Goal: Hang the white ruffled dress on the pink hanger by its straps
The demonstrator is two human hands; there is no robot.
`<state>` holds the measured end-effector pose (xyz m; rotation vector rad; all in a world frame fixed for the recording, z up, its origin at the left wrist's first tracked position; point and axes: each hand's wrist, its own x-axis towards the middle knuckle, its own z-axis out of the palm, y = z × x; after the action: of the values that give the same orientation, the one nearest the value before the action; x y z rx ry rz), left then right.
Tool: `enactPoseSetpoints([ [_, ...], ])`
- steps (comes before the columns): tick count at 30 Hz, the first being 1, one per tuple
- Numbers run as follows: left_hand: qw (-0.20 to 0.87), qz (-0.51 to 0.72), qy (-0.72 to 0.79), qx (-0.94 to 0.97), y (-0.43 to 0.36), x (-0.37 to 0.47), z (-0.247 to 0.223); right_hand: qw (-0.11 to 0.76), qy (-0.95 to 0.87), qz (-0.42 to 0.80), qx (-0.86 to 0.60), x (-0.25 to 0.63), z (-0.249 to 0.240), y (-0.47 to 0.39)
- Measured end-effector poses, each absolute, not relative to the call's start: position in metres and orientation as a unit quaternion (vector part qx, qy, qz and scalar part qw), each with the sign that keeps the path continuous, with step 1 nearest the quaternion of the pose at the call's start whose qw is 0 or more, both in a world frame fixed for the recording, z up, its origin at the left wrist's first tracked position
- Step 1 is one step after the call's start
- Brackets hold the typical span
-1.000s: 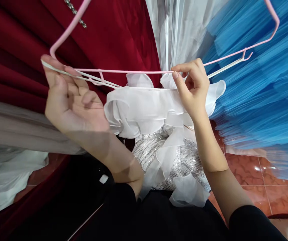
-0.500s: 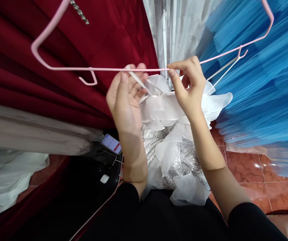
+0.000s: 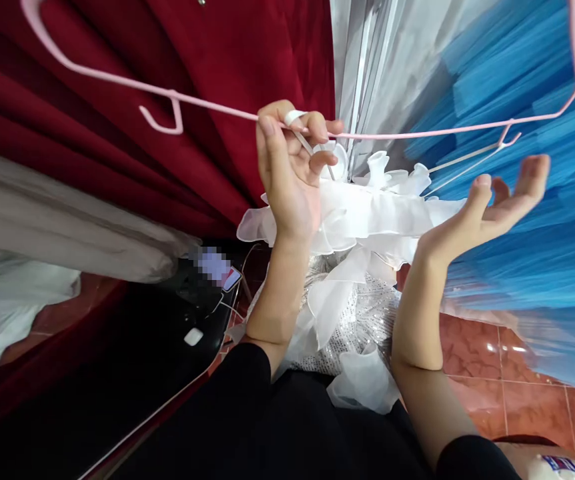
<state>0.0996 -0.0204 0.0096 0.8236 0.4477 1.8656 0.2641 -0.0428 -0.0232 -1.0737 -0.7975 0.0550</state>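
A pink clothes hanger [image 3: 417, 135] stretches across the upper view. My left hand [image 3: 295, 167] is closed on its lower bar, with a white strap [image 3: 295, 116] looped over a finger. My right hand [image 3: 487, 207] is off the hanger, fingers apart and palm up, holding nothing, below the hanger's right hook [image 3: 507, 137]. Two thin straps run from that hook down to a white ruffled dress [image 3: 367, 210] with a silver sequined body [image 3: 350, 327]. The dress hangs in front of me and rests against my lap. The hanger's left hook [image 3: 165, 123] carries nothing.
Dark red fabric [image 3: 207, 53] hangs at left and blue tulle [image 3: 517, 253] at right. A black surface [image 3: 142, 347] at lower left bears a phone [image 3: 230, 279] and a small white case [image 3: 193, 337]. Red tiles [image 3: 472, 347] cover the floor.
My right hand has let go of the hanger bar and moved right, opening. My left hand has moved right and closed on the bar with the strap. The hanger has tilted.
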Motion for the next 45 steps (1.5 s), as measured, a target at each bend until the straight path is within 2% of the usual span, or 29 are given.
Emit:
enactPoseSetpoints([
  [4,0.492,0.774,0.183,0.353,-0.008,0.093,0.0,0.744,-0.426,0.183,-0.48,0.285,-0.035,-0.03],
  [9,0.493,0.762,0.232,0.35,-0.006,0.088,0.004,0.757,-0.372,0.208,-0.495,0.282,-0.03,-0.034],
  [16,0.494,0.755,0.25,0.351,-0.008,0.084,0.009,0.757,-0.315,0.336,-0.463,0.309,-0.03,-0.023],
  [23,0.474,0.78,0.209,0.352,-0.006,0.088,0.009,0.762,-0.365,0.325,-0.425,0.33,0.004,-0.027],
  [29,0.478,0.774,0.204,0.361,-0.008,0.085,0.008,0.818,-0.238,0.285,-0.439,0.333,-0.009,-0.018],
  [36,0.47,0.767,0.233,0.37,-0.008,0.082,0.012,0.777,-0.42,0.227,-0.41,0.33,-0.012,-0.011],
  [41,0.512,0.749,0.236,0.347,-0.01,0.083,0.012,0.796,-0.337,0.257,-0.433,0.353,-0.039,-0.003],
  [45,0.521,0.748,0.236,0.336,-0.007,0.085,0.012,0.835,-0.269,0.179,-0.446,0.336,-0.035,-0.022],
])
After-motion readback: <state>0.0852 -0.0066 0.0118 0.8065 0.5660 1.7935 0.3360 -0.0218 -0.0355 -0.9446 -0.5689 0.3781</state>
